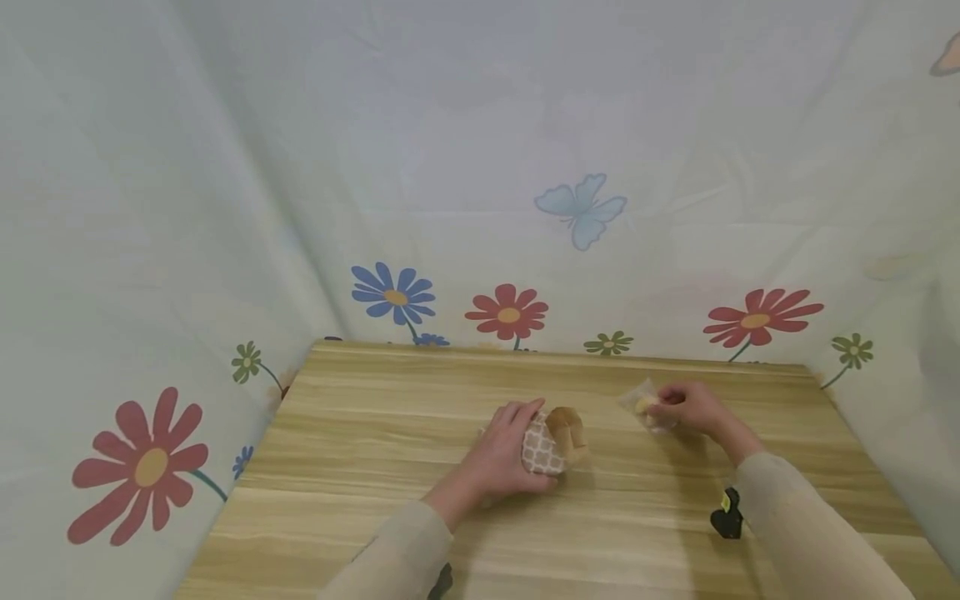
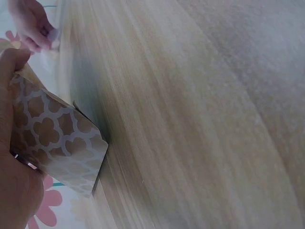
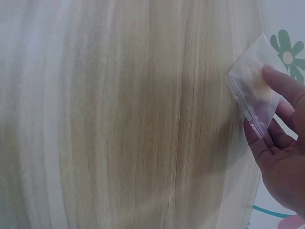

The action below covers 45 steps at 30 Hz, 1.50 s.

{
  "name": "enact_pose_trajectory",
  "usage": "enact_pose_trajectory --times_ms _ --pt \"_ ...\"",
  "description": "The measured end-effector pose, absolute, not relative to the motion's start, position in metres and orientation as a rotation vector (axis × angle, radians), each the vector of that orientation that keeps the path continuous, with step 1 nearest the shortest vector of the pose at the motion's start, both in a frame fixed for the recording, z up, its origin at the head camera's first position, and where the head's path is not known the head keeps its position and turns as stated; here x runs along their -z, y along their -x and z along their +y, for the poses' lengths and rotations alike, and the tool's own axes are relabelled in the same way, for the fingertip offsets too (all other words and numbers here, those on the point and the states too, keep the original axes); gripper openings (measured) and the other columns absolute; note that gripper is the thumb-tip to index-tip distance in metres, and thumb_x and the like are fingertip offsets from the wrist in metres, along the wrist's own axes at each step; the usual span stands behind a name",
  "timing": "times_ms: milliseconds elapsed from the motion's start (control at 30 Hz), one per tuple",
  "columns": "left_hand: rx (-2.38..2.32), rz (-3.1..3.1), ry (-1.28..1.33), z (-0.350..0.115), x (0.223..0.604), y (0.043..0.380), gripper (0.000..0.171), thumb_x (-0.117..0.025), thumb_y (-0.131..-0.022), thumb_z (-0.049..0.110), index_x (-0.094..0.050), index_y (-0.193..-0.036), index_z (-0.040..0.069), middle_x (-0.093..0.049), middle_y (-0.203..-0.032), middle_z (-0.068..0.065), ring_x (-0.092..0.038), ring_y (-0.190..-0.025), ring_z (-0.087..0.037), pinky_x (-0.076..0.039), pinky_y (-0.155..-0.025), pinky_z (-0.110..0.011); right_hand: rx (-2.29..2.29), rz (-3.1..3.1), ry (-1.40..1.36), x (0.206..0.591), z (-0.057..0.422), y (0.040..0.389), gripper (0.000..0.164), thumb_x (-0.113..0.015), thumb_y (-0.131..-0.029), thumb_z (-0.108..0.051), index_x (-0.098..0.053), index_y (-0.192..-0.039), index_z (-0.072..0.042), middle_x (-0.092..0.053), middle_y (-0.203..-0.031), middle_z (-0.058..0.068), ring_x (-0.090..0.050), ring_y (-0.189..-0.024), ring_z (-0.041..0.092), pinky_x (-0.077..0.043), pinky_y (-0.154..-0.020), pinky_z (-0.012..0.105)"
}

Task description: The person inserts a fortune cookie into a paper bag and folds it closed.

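My left hand (image 1: 501, 457) grips a small brown paper box (image 1: 542, 448) printed with a white lattice pattern. Its plain brown upper end (image 1: 567, 429) stands open toward the right. In the left wrist view the box (image 2: 57, 133) is tilted, its lower edge close to the tabletop. To the right of it, my right hand (image 1: 696, 408) pinches a small translucent packet (image 1: 637, 398) between thumb and fingers. The packet (image 3: 250, 86) has a serrated edge and something pale yellow inside; what that is, I cannot tell.
Both hands are over a wood-grain table (image 1: 360, 417). A small black object (image 1: 727, 515) with a yellow-green label lies near the right sleeve. Another dark thing (image 1: 441, 582) is partly hidden by the left sleeve. Pale curtains (image 1: 450, 125) with flowers enclose the table.
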<state>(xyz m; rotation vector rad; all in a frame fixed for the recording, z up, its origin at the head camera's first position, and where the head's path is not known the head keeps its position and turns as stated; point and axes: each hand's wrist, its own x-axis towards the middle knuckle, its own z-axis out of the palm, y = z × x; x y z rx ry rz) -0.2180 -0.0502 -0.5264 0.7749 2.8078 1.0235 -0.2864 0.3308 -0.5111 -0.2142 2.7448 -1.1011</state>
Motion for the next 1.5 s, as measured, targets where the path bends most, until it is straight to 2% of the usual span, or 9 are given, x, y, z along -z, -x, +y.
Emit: enact_pose_trajectory --times_ms 167,300,567,833,1000,1200,1500 --pt "-1.022 2.809 -0.785 -0.05 0.528 0.218 0.121 -0.095 -0.07 0.051 -0.03 -0.168 0.021 -0.046 -0.149 0.002 -0.047 -0.127 -0.015 -0.05 -0.109 -0.044 1.103 2.739 0.226 0.507 0.329 0.279 0.026 -0.079 -0.098 -0.018 -0.068 -0.104 0.005 -0.07 -0.098 0.013 -0.06 -0.087 0.02 -0.052 -0.071 0.029" --pt "-1.015 2.807 -0.785 -0.05 0.53 0.219 0.121 -0.096 -0.07 0.05 -0.03 -0.168 0.02 -0.046 -0.151 0.002 -0.047 -0.128 -0.015 -0.05 -0.109 -0.044 1.159 2.679 0.226 0.504 0.326 0.271 0.029 -0.078 -0.1 -0.022 -0.066 -0.107 0.004 -0.069 -0.101 0.013 -0.06 -0.089 0.019 -0.052 -0.071 0.029" --pt "-1.018 2.801 -0.789 -0.049 0.533 0.22 0.122 -0.096 -0.07 0.05 -0.03 -0.168 0.02 -0.046 -0.152 0.002 -0.047 -0.129 -0.016 -0.049 -0.11 -0.046 1.357 2.573 0.156 0.502 0.315 0.255 0.037 -0.075 -0.102 -0.026 -0.067 -0.119 0.006 -0.073 -0.107 0.01 -0.064 -0.093 0.016 -0.057 -0.08 0.034" --pt "-1.03 2.802 -0.777 -0.05 0.534 0.222 0.123 -0.096 -0.069 0.049 -0.03 -0.169 0.021 -0.046 -0.152 0.001 -0.048 -0.127 -0.015 -0.05 -0.11 -0.044 1.504 2.538 0.103 0.487 0.287 0.237 0.044 -0.074 -0.103 -0.033 -0.065 -0.126 0.003 -0.073 -0.113 0.008 -0.063 -0.102 0.018 -0.053 -0.093 0.032" --pt "-1.049 2.807 -0.734 -0.049 0.533 0.221 0.122 -0.096 -0.069 0.048 -0.03 -0.168 0.02 -0.045 -0.152 0.0 -0.047 -0.129 -0.017 -0.049 -0.111 -0.046 1.632 2.473 0.136 0.479 0.269 0.228 0.041 -0.074 -0.103 -0.028 -0.064 -0.125 0.004 -0.073 -0.113 0.009 -0.065 -0.103 0.018 -0.054 -0.092 0.027" --pt "-1.042 2.843 -0.717 -0.047 0.534 0.222 0.121 -0.096 -0.069 0.048 -0.031 -0.168 0.02 -0.046 -0.151 -0.001 -0.047 -0.131 -0.019 -0.048 -0.112 -0.048 1.794 2.456 0.16 0.476 0.247 0.219 0.038 -0.077 -0.101 -0.02 -0.062 -0.124 0.007 -0.073 -0.112 0.011 -0.07 -0.101 0.011 -0.058 -0.093 0.028" --pt "-0.949 2.959 -0.734 -0.042 0.535 0.224 0.119 -0.093 -0.07 0.052 -0.032 -0.167 0.018 -0.048 -0.15 -0.006 -0.047 -0.135 -0.024 -0.048 -0.113 -0.048 1.932 2.524 0.058 0.485 0.214 0.211 0.036 -0.082 -0.095 -0.014 -0.063 -0.119 0.006 -0.071 -0.107 0.01 -0.067 -0.094 0.009 -0.056 -0.084 0.021"
